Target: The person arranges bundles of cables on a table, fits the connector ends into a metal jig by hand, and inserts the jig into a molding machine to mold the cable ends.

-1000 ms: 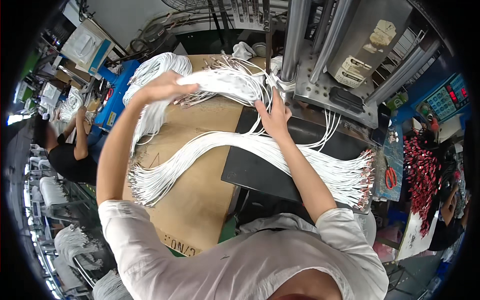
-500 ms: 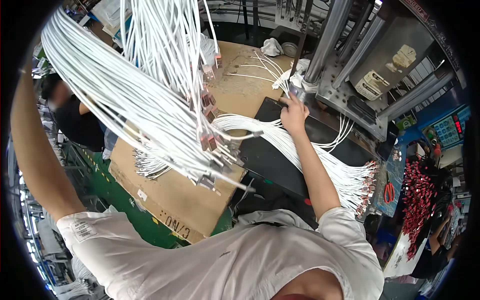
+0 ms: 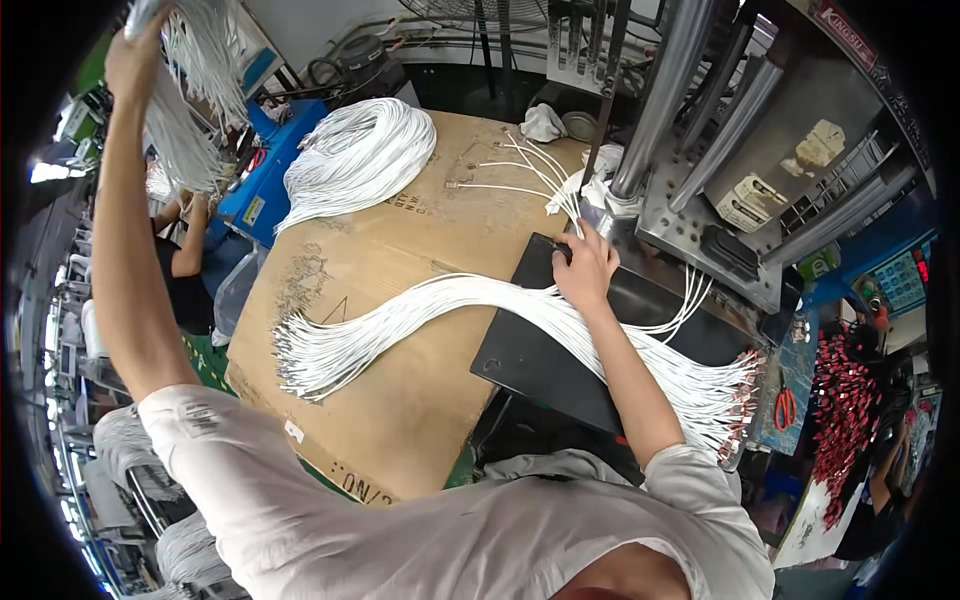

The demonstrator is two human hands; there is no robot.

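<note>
My left hand [image 3: 135,65] is raised at the far upper left, its fingers closed around a bundle of white cables [image 3: 146,14], cut off by the picture's edge. My right hand [image 3: 588,268] lies over the edge of a black plate [image 3: 525,345], thumb and fingers apart. Its fingertips touch or lie beside several thin white cables [image 3: 560,188] that run toward the press. Below that hand, a thick bundle of white cables [image 3: 430,295] stretches from the cardboard across the plate, under my right forearm. Its right end fans out into reddish connectors [image 3: 742,395].
A coiled white cable bundle [image 3: 365,150] lies on the cardboard [image 3: 400,430]. The metal press [image 3: 700,215] stands at the upper right. Red-handled pliers [image 3: 785,408] and many red connectors [image 3: 835,430] are farther right. More white cables [image 3: 190,140] hang at left, near another person's arm [image 3: 190,250].
The large cable bundle has swung from in front of me toward the upper left with my left hand. The coil and the bundle on the cardboard now show. My right hand moved slightly nearer.
</note>
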